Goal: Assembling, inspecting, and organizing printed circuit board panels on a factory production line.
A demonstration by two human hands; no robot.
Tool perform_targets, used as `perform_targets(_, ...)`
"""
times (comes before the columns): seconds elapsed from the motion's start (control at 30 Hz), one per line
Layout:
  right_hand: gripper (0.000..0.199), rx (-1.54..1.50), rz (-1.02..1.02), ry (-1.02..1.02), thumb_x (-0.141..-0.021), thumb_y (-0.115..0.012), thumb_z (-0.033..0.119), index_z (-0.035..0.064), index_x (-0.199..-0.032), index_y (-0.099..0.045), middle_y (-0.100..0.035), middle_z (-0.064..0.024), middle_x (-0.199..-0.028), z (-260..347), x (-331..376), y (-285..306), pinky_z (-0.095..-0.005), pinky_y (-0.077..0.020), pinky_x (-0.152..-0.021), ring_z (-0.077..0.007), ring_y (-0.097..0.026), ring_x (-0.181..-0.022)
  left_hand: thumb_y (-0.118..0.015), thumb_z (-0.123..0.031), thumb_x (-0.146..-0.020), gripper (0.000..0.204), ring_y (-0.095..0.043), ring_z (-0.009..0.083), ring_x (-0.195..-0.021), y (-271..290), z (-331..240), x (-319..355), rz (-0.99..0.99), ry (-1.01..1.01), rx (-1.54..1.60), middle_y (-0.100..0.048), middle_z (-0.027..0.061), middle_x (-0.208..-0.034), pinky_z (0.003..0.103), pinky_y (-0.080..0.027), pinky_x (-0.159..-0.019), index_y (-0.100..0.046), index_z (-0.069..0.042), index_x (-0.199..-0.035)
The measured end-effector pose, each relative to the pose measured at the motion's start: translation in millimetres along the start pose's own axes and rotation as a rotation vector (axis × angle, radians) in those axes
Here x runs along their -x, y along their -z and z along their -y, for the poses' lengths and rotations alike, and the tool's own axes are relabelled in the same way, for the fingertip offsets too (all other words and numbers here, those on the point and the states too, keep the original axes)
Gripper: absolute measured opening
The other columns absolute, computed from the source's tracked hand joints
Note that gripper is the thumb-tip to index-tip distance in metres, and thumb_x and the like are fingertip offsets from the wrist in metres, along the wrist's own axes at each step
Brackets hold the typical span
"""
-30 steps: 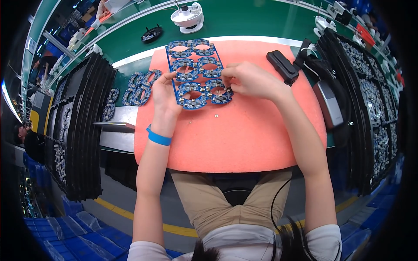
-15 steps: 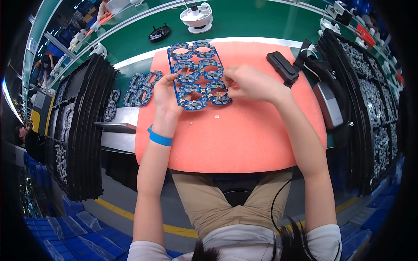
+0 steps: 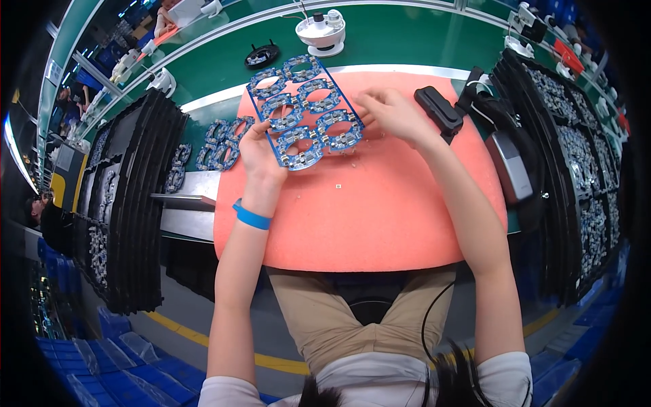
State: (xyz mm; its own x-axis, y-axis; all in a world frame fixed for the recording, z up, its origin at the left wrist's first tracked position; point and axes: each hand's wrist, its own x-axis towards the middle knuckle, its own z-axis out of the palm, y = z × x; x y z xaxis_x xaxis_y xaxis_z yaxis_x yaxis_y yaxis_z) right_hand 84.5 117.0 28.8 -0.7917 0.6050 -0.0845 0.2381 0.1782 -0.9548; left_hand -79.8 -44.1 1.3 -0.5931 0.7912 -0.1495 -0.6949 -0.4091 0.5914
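A panel of blue ring-shaped circuit boards (image 3: 319,93), joined in two columns, is tilted above the pink foam mat (image 3: 380,224). My left hand (image 3: 261,152) is closed on the panel's left edge near its lower end, thumb on top. My right hand (image 3: 393,115) is beside the panel's right edge with its fingers loosely bent and apart; its thumb is partly hidden. Whether a fingertip touches the panel's corner cannot be made out. Beneath the panel, a small pale square piece (image 3: 338,186) and several tiny crumbs lie on the mat.
Loose ring-shaped boards (image 3: 218,146) lie left of the mat, by a metal plate (image 3: 183,200). Stacked black trays stand left (image 3: 132,203) and right (image 3: 553,163). A black case (image 3: 439,108) rests on the mat's right. Behind are a white dome-shaped device (image 3: 321,34) and a black round part (image 3: 262,55).
The panel has turned counterclockwise, its far end swinging left. My right hand has come away from its right edge, up and to the right, with fingers loosened. More crumbs show on the mat.
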Motion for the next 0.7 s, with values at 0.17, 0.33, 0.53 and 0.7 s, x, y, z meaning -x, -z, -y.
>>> perform_targets(0.17,0.034,-0.181,0.160,0.040,-0.089,-0.051,0.029,0.0007,-0.106,-0.057,-0.062,-0.0051,-0.095,-7,-7,-8,-0.0257,-0.0461,-0.076,-0.0108,-0.058,-0.088,-0.035,-0.011,-0.081,0.034,-0.058,0.0290,-0.094,12,1,-12,0.024,-0.001,0.008,-0.058,0.0163,-0.106,0.048,-0.048,-0.081,-0.048,-0.001,-0.110)
perform_targets(0.33,0.025,-0.526,0.078,0.107,-0.090,-0.051,0.023,0.0036,-0.105,-0.058,-0.061,-0.0020,-0.095,-1,-3,-8,-0.0229,-0.0475,-0.074,-0.0084,-0.060,-0.087,-0.032,-0.018,-0.089,0.029,-0.057,0.0271,-0.091,-3,7,-2,0.114,0.153,-0.040,-0.057,0.0149,-0.105,0.044,-0.048,-0.081,-0.046,-0.003,-0.109)
perform_targets(0.53,0.024,-0.601,-0.035,0.309,-0.092,-0.048,0.014,-0.0026,-0.106,-0.057,-0.062,-0.0077,-0.093,-1,-6,-7,-0.0229,-0.0507,-0.068,-0.0132,-0.063,-0.081,-0.034,-0.030,-0.092,0.038,-0.041,0.0238,-0.116,-14,13,2,0.082,0.121,-0.089,-0.047,0.0115,-0.120,0.038,-0.029,-0.102,-0.040,-0.006,-0.122)
perform_targets(0.7,0.022,-0.509,-0.146,0.532,-0.091,-0.050,0.012,-0.0025,-0.105,-0.059,-0.063,-0.0068,-0.092,-2,-4,-16,-0.0225,-0.0496,-0.069,-0.0132,-0.064,-0.080,-0.040,-0.041,-0.091,0.046,-0.047,0.0249,-0.112,-20,19,2,0.168,0.097,-0.184,-0.049,0.0105,-0.119,0.038,-0.031,-0.101,-0.038,-0.008,-0.123)
